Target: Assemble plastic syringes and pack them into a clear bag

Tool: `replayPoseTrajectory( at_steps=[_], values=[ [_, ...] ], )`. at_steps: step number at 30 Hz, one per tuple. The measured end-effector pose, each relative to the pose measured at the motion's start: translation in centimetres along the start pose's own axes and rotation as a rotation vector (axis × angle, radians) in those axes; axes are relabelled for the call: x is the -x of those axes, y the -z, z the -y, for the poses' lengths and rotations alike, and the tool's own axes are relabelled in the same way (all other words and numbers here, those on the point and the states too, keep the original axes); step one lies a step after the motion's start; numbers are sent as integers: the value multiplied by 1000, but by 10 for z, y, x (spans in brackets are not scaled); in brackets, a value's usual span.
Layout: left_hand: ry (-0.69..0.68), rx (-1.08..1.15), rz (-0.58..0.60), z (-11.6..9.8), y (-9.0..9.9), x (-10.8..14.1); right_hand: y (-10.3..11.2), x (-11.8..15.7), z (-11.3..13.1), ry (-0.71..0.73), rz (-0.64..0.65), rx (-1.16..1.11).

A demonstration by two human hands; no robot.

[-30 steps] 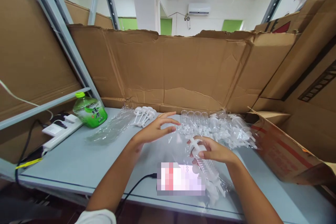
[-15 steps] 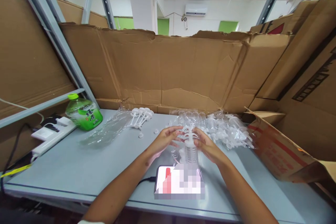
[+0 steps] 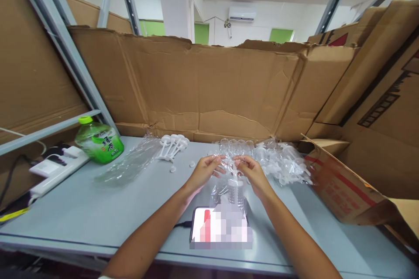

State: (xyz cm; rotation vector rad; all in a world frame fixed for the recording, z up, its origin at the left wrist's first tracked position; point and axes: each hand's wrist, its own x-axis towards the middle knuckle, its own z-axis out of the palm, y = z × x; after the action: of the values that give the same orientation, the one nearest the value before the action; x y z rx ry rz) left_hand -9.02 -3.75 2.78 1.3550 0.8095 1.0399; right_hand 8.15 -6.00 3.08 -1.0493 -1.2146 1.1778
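In the head view, my left hand (image 3: pixel 203 171) and my right hand (image 3: pixel 254 175) are close together over the table, fingers closed on the upper part of a clear plastic bag (image 3: pixel 216 192). Inside or just behind the film stands a clear ribbed tube (image 3: pixel 236 190) with a white top and stem, like a large syringe. The film blurs which. The tube's lower end overlaps a lit phone (image 3: pixel 200 226), partly hidden by a pixelated patch. Behind my hands are several clear tubes (image 3: pixel 240 144) and a heap of bagged white and clear plastic parts (image 3: pixel 284 163).
White plunger-like pieces (image 3: pixel 173 146) lie at the back left, with two small white caps nearby. Left are an empty plastic bag (image 3: pixel 131 168), a green bottle (image 3: pixel 100 141) and a power strip (image 3: pixel 60 174). An open cardboard box (image 3: pixel 343 187) stands right; cardboard walls the back.
My hands have shifted from around the tube's white top to the film above it, fingers now pinched together. The tube sits slightly lower than my fingers.
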Motion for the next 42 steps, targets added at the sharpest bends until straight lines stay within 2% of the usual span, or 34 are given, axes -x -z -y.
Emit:
replayPoseTrajectory(
  at_steps=[5, 8, 12, 17, 19, 21, 24, 27, 30, 35, 42],
  values=[
    [-141, -204, -59, 6, 14, -2, 11, 2, -1, -65, 133, -116],
    [-137, -178, 11, 7, 20, -3, 14, -2, -7, -51, 76, -106],
    [-150, -107, 76, 10, 28, -6, 17, -8, -18, 76, 9, -62],
    [-130, 6, 228, 8, 40, -4, 27, -6, -20, 89, 150, -40],
    [-133, 19, 253, 7, 44, -2, 30, -5, -18, 103, 222, 22],
    [-140, 17, 257, 7, 46, -2, 32, -4, -17, 163, 240, 114],
    [-146, -3, 263, 9, 48, -3, 32, -3, -17, 296, 192, 266],
    [-153, -14, 252, 11, 49, -5, 32, -2, -19, 360, 124, 280],
    [-170, 21, 224, 10, 49, -5, 31, 0, -18, 373, 119, 201],
    [-178, 36, 283, 1, 49, 0, 30, 3, -14, 343, 144, 192],
    [-194, -203, 247, -7, 42, 6, 35, 0, -19, 285, 143, 200]
  ],
)
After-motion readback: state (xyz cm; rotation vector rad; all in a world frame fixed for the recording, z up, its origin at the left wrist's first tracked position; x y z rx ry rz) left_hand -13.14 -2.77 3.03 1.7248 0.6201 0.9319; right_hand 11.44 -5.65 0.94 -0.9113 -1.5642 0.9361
